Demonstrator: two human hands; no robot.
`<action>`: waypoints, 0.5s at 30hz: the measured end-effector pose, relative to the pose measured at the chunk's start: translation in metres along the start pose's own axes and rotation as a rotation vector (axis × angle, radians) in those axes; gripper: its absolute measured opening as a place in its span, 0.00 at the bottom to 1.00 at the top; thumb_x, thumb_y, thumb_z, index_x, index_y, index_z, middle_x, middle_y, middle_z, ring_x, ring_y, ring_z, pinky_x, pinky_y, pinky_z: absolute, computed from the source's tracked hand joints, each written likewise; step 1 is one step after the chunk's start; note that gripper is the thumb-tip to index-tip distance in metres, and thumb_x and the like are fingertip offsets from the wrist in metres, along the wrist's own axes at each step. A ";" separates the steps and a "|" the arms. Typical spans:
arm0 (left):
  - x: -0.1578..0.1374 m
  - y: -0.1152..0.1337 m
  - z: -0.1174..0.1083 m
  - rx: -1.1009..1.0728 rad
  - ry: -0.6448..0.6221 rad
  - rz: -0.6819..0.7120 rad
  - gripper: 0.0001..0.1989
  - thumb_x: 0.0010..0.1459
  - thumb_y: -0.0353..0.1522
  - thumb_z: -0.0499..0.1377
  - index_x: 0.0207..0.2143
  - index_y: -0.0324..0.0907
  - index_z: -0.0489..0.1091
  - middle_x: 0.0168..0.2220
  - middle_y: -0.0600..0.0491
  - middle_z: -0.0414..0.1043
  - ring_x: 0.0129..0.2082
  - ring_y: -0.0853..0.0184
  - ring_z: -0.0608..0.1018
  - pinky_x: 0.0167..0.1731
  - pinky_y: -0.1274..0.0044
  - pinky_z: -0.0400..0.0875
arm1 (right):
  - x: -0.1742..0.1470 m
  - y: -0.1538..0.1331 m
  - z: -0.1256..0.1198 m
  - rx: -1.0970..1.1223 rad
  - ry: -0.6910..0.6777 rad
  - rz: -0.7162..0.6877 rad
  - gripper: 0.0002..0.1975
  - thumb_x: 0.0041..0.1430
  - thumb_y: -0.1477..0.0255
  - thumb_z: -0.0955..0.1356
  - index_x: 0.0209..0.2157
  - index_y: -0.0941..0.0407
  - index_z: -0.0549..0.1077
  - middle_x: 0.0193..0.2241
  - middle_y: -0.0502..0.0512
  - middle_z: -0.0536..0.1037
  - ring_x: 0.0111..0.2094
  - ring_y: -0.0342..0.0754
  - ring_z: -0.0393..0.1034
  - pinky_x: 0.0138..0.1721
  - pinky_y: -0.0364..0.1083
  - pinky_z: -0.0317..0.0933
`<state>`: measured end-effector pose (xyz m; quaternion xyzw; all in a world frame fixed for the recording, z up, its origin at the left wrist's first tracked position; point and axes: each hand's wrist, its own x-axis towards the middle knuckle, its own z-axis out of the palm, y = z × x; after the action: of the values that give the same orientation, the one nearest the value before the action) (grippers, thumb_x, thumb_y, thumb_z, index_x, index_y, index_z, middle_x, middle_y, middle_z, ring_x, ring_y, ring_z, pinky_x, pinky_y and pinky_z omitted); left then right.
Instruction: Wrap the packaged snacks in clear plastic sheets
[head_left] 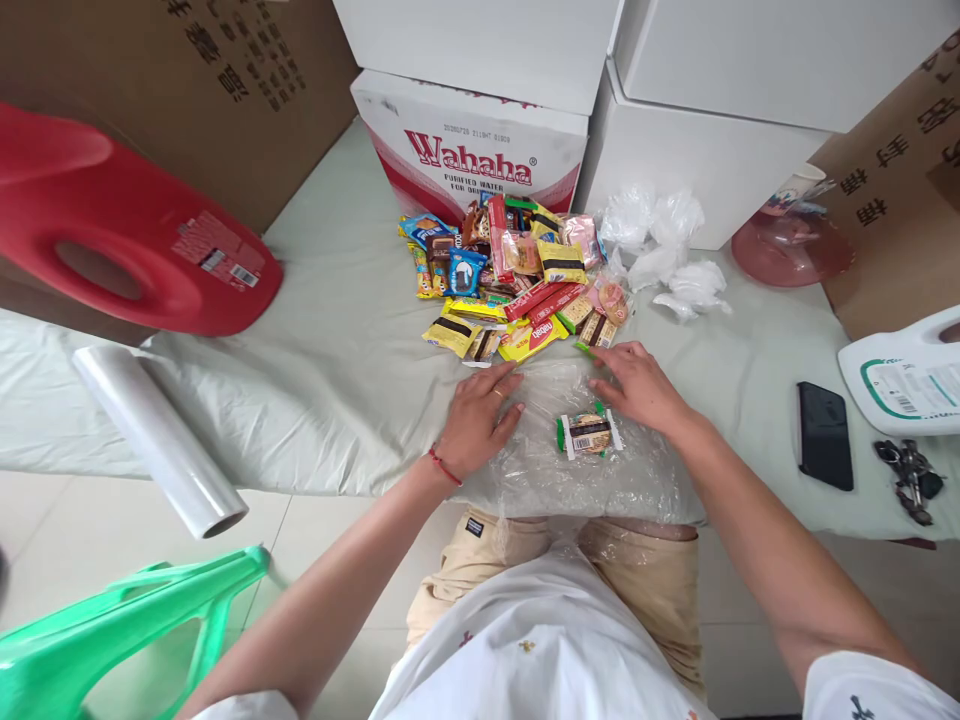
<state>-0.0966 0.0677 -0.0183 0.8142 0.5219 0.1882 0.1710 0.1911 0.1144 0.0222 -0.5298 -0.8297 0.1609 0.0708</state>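
A sheet of clear plastic wrap [517,480] lies on the cloth in front of me, and part of it hangs over the edge by my legs. On it rests a small packaged snack [589,434] with green-and-white ends. My left hand [480,420] lies on the wrap's left side, fingers stretched out, holding nothing. To the right, my right hand [637,385] is open at the wrap's upper right, its index fingertip close to a green-edged snack packet [598,330]. Beyond both hands is a pile of mixed wrapped snacks [525,265].
A plastic wrap roll [161,440] and red jug [135,230] stand left, above a green stool [135,630]. White crumpled bags [667,250] lie beside the pile. A phone [825,435], keys [909,475] and white bottle [907,375] are right. A Wahaha carton [472,140] stands behind.
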 end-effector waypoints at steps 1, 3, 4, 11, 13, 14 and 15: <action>0.003 0.003 0.000 0.011 0.022 -0.026 0.24 0.69 0.40 0.49 0.64 0.46 0.66 0.68 0.46 0.62 0.63 0.53 0.66 0.60 0.59 0.60 | 0.007 0.003 0.001 -0.017 -0.036 0.000 0.29 0.65 0.63 0.67 0.65 0.56 0.66 0.48 0.63 0.78 0.54 0.63 0.62 0.53 0.57 0.59; 0.012 0.009 0.000 0.053 0.029 -0.048 0.26 0.68 0.40 0.50 0.65 0.46 0.64 0.69 0.46 0.60 0.61 0.50 0.66 0.57 0.58 0.60 | 0.018 0.007 0.003 -0.041 -0.093 0.006 0.30 0.61 0.63 0.70 0.63 0.56 0.69 0.42 0.61 0.79 0.50 0.62 0.64 0.49 0.55 0.59; 0.017 0.011 0.000 0.074 0.017 -0.044 0.27 0.67 0.40 0.51 0.67 0.47 0.62 0.69 0.46 0.59 0.61 0.49 0.65 0.57 0.57 0.60 | 0.021 0.009 0.003 -0.041 -0.119 0.004 0.26 0.60 0.63 0.71 0.59 0.56 0.73 0.39 0.60 0.79 0.48 0.61 0.65 0.48 0.53 0.59; 0.047 0.009 -0.005 0.111 -0.002 0.007 0.38 0.59 0.42 0.58 0.70 0.44 0.56 0.59 0.42 0.68 0.60 0.45 0.63 0.62 0.52 0.49 | 0.029 0.025 -0.009 0.119 -0.067 -0.133 0.08 0.59 0.65 0.70 0.34 0.54 0.79 0.38 0.56 0.77 0.45 0.54 0.67 0.50 0.51 0.59; 0.054 0.007 -0.007 0.141 0.008 0.048 0.35 0.58 0.42 0.59 0.67 0.46 0.62 0.54 0.44 0.71 0.61 0.45 0.62 0.65 0.49 0.40 | 0.027 0.028 -0.013 0.223 -0.058 -0.160 0.09 0.60 0.64 0.68 0.34 0.55 0.77 0.40 0.57 0.76 0.45 0.53 0.68 0.49 0.50 0.60; 0.057 0.006 -0.008 0.156 0.004 0.068 0.32 0.57 0.41 0.60 0.63 0.47 0.65 0.51 0.45 0.72 0.61 0.45 0.63 0.66 0.49 0.37 | 0.026 0.029 -0.015 0.277 -0.069 -0.147 0.10 0.60 0.64 0.68 0.34 0.56 0.76 0.39 0.56 0.76 0.42 0.51 0.69 0.47 0.48 0.61; 0.060 0.005 -0.009 0.164 -0.004 0.081 0.28 0.56 0.39 0.60 0.59 0.47 0.69 0.49 0.45 0.73 0.61 0.47 0.64 0.66 0.48 0.38 | 0.024 0.030 -0.016 0.322 -0.090 -0.118 0.10 0.60 0.63 0.68 0.35 0.56 0.75 0.37 0.55 0.76 0.39 0.50 0.70 0.44 0.47 0.62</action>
<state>-0.0736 0.1211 -0.0004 0.8462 0.5020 0.1498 0.0974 0.2114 0.1511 0.0255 -0.4541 -0.8252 0.3108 0.1269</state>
